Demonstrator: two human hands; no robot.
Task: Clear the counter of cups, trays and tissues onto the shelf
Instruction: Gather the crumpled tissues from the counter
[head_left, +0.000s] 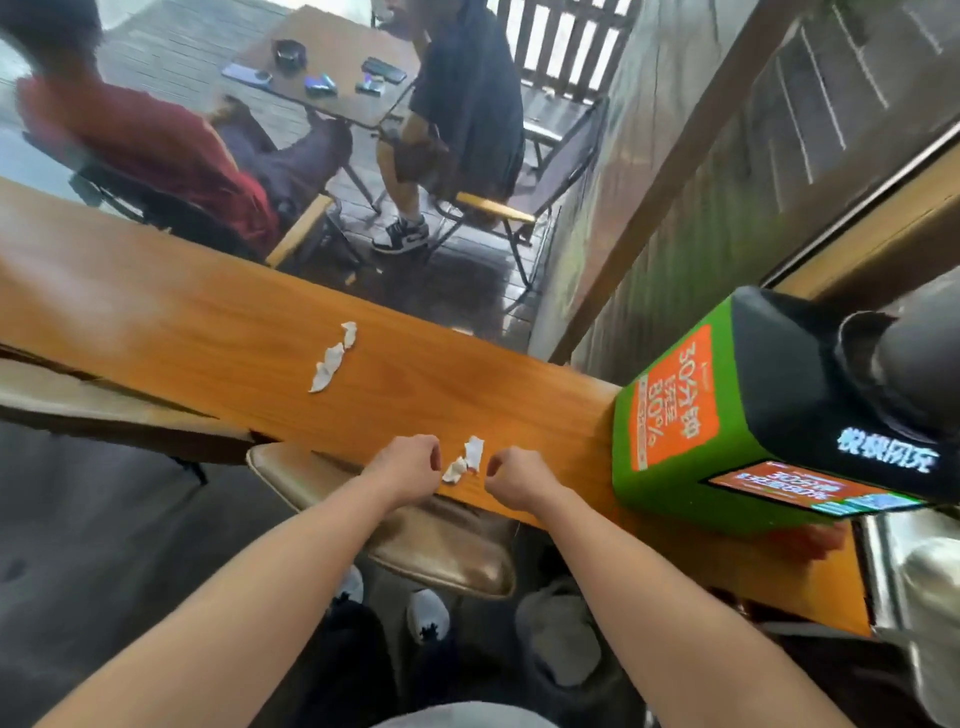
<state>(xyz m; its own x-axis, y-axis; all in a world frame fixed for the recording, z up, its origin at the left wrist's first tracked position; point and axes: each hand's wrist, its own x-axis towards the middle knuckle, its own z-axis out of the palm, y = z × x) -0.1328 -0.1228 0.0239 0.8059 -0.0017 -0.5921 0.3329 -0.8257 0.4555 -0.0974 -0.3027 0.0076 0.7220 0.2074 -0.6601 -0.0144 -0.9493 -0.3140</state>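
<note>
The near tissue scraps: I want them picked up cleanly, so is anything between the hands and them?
Nothing visible blocks them. The near tissue scraps lie on bare counter between the left hand and right hand, both curled close beside them. The green box stands off to the right.

head | wide-angle, looks steeply down | close over counter (197, 332) | edges seemingly distorted

Curled fingers hide whether either hand's grip touches the near tissue (464, 461).
</note>
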